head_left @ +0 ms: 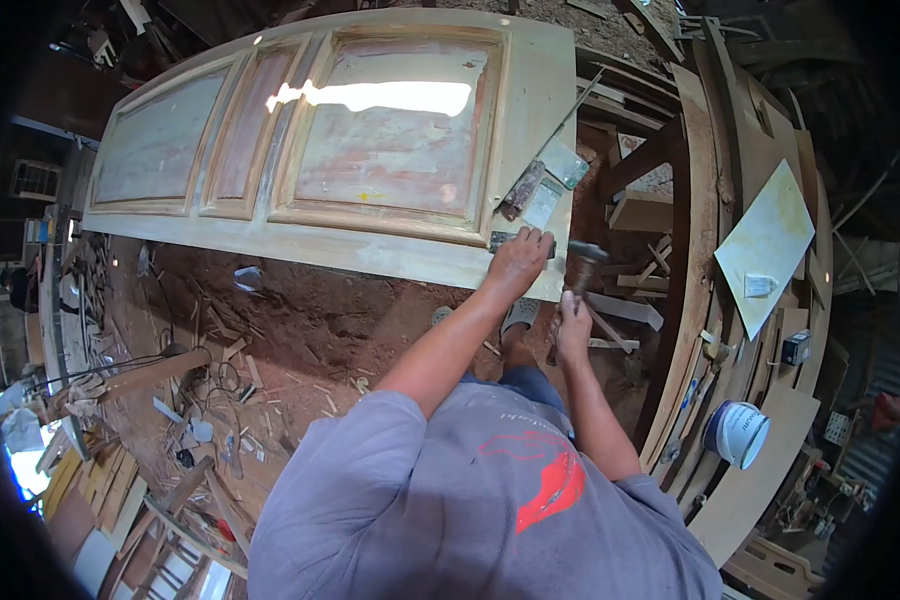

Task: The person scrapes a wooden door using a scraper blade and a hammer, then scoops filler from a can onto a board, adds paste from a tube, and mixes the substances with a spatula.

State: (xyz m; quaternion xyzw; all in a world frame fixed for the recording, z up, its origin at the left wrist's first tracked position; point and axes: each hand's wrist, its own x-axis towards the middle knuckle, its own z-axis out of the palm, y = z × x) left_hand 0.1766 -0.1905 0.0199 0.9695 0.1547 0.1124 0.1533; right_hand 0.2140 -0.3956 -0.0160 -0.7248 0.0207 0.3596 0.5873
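Observation:
A pale wooden panel door [370, 238] lies flat in front of me, with framed raised panels. My left hand [520, 262] is closed near its right end, holding a short dark tool [503, 243] against the surface; its exact kind is partly hidden by my fingers. My right hand [572, 325] is wrapped around the handle of a hammer [588, 252]. The blurred hammer head is just right of my left hand, beside the door's end. Above my left hand, a dark block [522, 190] and pale flat plates [564, 163] rest on the door.
Long boards [685, 300] run along my right side, carrying a white bucket [738, 435], a pale square sheet [767, 248] and a small dark box [795, 347]. Wood scraps and a cable [228, 378] litter the dirt floor at left. My feet stand under the door's near edge.

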